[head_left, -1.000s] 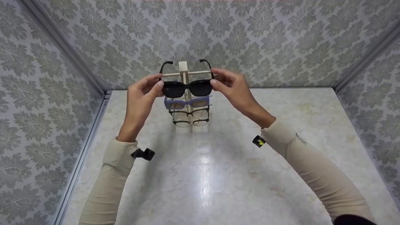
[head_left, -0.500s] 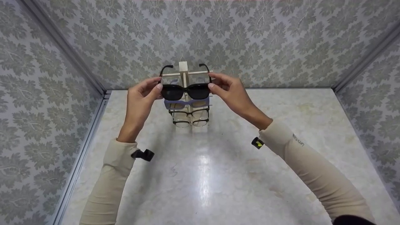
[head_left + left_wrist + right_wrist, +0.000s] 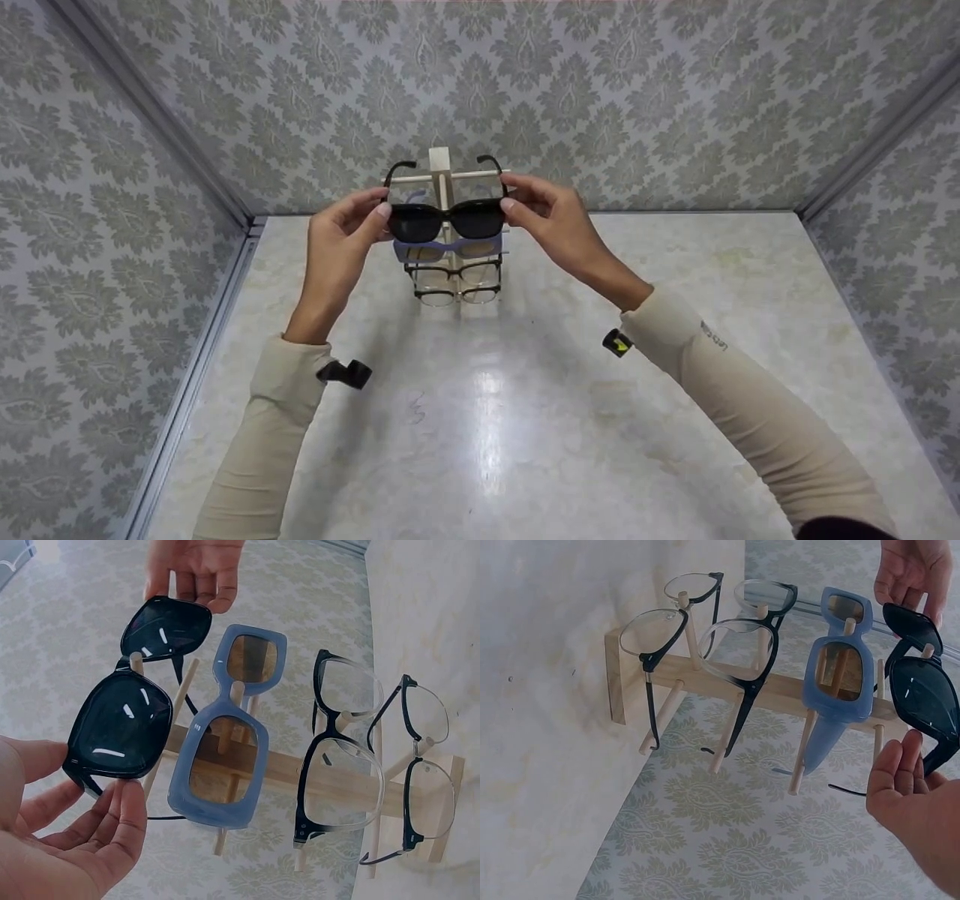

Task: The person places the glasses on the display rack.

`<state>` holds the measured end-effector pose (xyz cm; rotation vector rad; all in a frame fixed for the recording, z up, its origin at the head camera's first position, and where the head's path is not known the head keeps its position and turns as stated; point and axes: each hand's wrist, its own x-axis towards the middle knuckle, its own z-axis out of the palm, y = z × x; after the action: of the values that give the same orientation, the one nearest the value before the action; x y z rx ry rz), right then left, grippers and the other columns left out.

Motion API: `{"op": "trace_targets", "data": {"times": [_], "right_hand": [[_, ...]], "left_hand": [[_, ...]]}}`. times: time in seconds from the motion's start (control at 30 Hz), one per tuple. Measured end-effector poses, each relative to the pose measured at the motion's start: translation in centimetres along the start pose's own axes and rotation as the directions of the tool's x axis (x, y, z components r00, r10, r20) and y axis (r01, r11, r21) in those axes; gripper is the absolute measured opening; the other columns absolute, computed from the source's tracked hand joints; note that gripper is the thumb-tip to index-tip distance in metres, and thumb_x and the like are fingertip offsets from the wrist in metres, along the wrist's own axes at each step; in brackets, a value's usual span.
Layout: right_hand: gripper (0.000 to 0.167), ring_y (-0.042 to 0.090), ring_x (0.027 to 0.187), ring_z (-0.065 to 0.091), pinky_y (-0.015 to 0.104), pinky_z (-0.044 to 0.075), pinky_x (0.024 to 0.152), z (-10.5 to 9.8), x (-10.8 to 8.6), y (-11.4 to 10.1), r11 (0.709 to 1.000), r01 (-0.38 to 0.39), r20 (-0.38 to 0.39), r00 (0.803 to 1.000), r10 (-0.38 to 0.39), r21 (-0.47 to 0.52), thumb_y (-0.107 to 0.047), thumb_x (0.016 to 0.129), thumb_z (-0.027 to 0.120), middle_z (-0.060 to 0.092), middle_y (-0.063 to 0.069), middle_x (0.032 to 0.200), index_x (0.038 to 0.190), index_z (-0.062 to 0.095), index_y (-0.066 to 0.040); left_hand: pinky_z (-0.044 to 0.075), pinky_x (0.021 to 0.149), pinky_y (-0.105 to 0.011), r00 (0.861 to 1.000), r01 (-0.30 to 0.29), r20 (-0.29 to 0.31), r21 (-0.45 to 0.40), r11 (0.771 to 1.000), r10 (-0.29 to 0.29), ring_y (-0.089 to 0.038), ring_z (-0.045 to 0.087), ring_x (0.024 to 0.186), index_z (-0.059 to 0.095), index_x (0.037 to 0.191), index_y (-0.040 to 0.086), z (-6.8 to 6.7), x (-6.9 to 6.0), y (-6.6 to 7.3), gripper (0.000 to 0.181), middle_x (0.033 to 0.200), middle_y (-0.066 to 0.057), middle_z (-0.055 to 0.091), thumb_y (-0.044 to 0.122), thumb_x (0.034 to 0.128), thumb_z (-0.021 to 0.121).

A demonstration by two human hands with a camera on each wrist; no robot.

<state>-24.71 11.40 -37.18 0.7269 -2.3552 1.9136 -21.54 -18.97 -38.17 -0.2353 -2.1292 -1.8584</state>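
Note:
Black sunglasses (image 3: 447,220) with dark lenses are at the top of a wooden eyewear stand (image 3: 439,159), temples pointing back past the upper crossbar. My left hand (image 3: 336,244) pinches their left hinge corner between thumb and fingers. At the opposite corner my right hand (image 3: 556,223) pinches the frame the same way. In the left wrist view a peg tip shows at the bridge of the sunglasses (image 3: 120,724). Just below hang blue-framed glasses (image 3: 448,249) with brownish lenses. Lower down are black-and-clear eyeglasses (image 3: 334,750) and, nearest the base, half-rimmed eyeglasses (image 3: 427,765).
The stand rises from a pale marbled table (image 3: 487,420) near the patterned back wall (image 3: 525,90). Wooden pegs (image 3: 800,757) stick out on both sides of the post. Patterned side walls with metal edges flank the table.
Both hands have lowered the black sunglasses slightly on the stand, closer to the blue glasses. Over the last half second they have hardly moved. The other glasses stay in place.

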Motion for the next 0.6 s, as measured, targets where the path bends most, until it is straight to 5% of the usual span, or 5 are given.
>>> {"op": "trace_targets", "data": {"times": [0.23,0.6], "right_hand": [[0.046,0.035,0.109,0.073,0.036,0.061,0.1,-0.8,-0.6,0.8,1.0,0.013,0.012,1.0,-0.013,-0.025,-0.015,0.114,0.064,0.072,0.016,0.118,0.157,0.058,0.0],[0.044,0.02,0.111,0.072,0.03,0.06,0.098,-5.7,-4.9,3.2,0.994,-0.039,-0.065,0.997,0.032,-0.103,-0.015,0.114,0.065,0.072,0.015,0.128,0.155,0.06,-0.001]], "left_hand": [[0.065,0.089,-0.031,1.0,-0.016,0.009,0.027,1.0,0.016,-0.024,0.075,0.1,0.065,0.151,0.002,-0.1,-0.4,-0.7,0.043,0.125,-0.017,0.075,0.019,0.1119,0.069],[0.062,0.088,-0.027,1.0,-0.023,0.01,0.198,0.98,0.021,-0.018,0.072,0.102,0.063,0.153,0.002,-1.1,-3.5,-2.3,0.046,0.128,-0.014,0.073,0.025,0.1131,0.067]]}}
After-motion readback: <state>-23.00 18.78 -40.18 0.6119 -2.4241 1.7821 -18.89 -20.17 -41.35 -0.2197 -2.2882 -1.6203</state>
